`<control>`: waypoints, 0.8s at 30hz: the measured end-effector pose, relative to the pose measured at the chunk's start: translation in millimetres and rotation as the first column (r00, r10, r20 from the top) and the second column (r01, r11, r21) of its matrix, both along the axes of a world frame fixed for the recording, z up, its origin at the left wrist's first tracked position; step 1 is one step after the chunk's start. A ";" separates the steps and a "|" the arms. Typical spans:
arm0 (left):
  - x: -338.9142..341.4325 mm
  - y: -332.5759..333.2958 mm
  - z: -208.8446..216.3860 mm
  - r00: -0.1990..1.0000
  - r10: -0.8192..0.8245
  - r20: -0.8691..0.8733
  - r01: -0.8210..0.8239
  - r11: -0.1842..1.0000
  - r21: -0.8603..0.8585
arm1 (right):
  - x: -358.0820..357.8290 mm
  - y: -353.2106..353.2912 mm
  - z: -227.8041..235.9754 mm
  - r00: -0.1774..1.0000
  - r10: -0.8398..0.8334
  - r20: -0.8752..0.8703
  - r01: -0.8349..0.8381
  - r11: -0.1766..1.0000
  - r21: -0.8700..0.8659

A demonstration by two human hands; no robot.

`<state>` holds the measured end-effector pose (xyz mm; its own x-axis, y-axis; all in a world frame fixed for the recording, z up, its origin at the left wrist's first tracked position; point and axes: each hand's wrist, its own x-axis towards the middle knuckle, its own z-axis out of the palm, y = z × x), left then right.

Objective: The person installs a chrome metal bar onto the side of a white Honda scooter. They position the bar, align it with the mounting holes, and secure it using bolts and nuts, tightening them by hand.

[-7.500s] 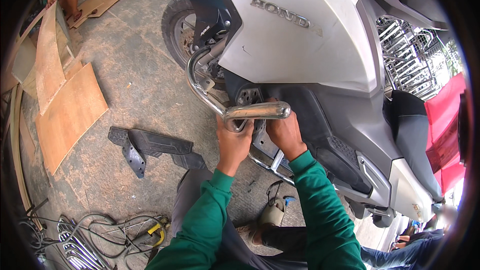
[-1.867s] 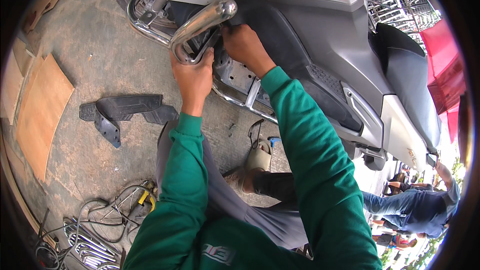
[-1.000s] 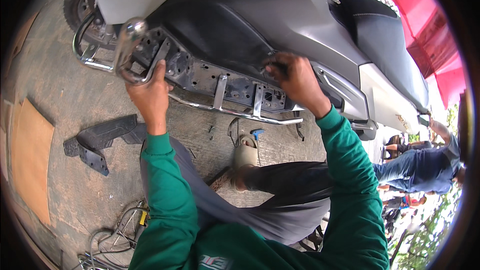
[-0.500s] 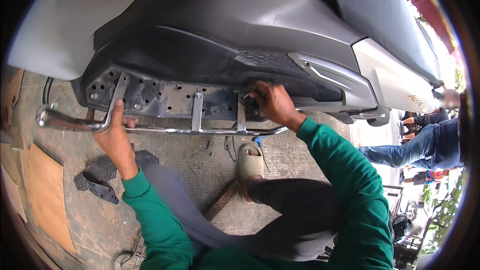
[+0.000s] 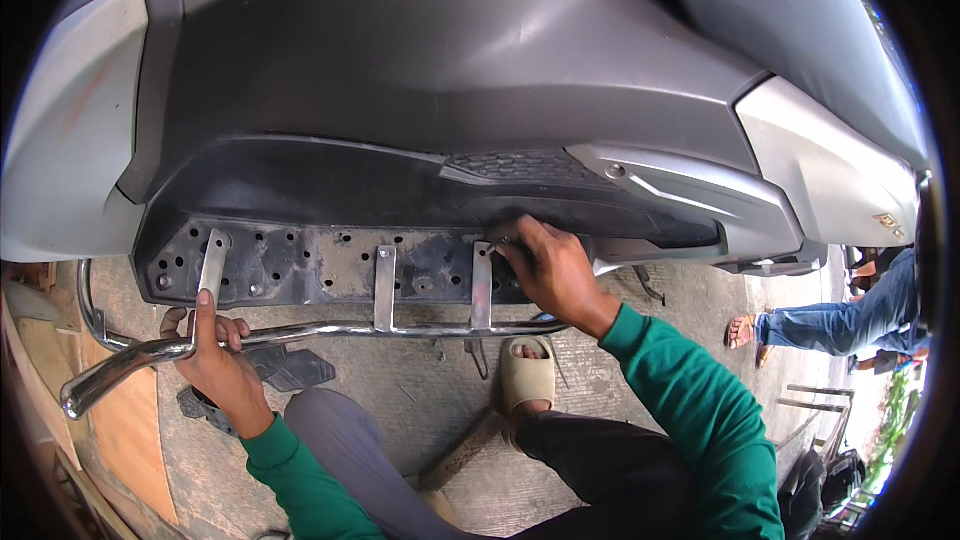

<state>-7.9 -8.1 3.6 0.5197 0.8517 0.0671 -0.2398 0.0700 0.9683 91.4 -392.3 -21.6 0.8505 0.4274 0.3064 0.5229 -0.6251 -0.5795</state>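
A chrome tubular side bar (image 5: pixel 320 331) runs along the edge of a scooter's black footboard (image 5: pixel 345 275). Three flat metal brackets rise from the bar and lie against the board's holes. My left hand (image 5: pixel 222 368) is closed round the bar near its left end, thumb along the left bracket (image 5: pixel 213 268). The middle bracket (image 5: pixel 386 292) has a bolt-like head at its top. At the top of the right bracket (image 5: pixel 482 292), my right hand (image 5: pixel 556 278) pinches with thumb and forefinger; what is between them is too small to make out.
Grey scooter panels (image 5: pixel 400 50) fill the space above. Below lie a black plastic piece (image 5: pixel 300 370), a wooden block (image 5: pixel 465 455) and a brown sheet (image 5: pixel 130 430). My sandalled foot (image 5: pixel 528 375) is under the bar. A person in jeans (image 5: pixel 845 305) is at the right.
The view has shifted, so the scooter and bar appear larger and lower. My left hand keeps its grip on the bar, and my right hand stays at the right bracket's top.
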 end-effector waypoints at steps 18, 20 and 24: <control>2.5 -0.4 -1.2 0.999 -0.044 0.007 0.044 0.999 0.030 | 0.6 12.7 -0.4 0.977 0.172 0.128 -0.118 0.930 -0.349; 2.8 -1.2 -1.0 0.999 -0.042 0.001 0.042 0.999 0.020 | 0.2 12.7 0.5 0.979 0.170 0.115 -0.113 0.915 -0.388; 4.5 -1.6 1.6 0.999 -0.035 -0.004 0.035 0.999 0.006 | 1.1 11.1 0.5 0.974 0.190 0.125 -0.126 0.909 -0.396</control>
